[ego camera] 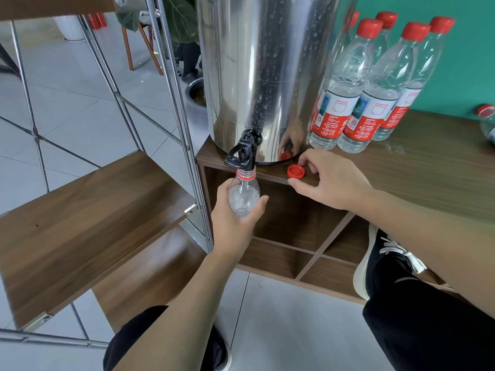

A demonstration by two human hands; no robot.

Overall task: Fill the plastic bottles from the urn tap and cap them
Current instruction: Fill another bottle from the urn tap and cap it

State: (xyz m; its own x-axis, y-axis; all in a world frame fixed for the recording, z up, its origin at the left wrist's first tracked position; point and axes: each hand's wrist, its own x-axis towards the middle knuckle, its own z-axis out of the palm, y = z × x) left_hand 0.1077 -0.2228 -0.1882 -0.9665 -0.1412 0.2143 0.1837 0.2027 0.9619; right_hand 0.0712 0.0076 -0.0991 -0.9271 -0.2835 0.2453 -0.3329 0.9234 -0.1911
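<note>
A steel urn (265,70) stands on the wooden cabinet top (417,167), its black tap (242,153) jutting over the front edge. My left hand (235,218) grips a clear uncapped bottle (244,194) with its mouth right under the tap. A loose red cap (295,171) lies upside down on the cabinet edge. My right hand (332,180) rests beside it, fingers loosely spread around the cap, thumb against the front edge. Whether it touches the cap is unclear. Several capped, filled bottles (367,92) stand right of the urn.
Another bottle (487,121) lies at the far right of the cabinet top. A metal-framed rack with a wooden shelf (88,215) stands to the left. Open cubbies (308,231) sit below the cabinet top. My legs and a black shoe (380,261) are below.
</note>
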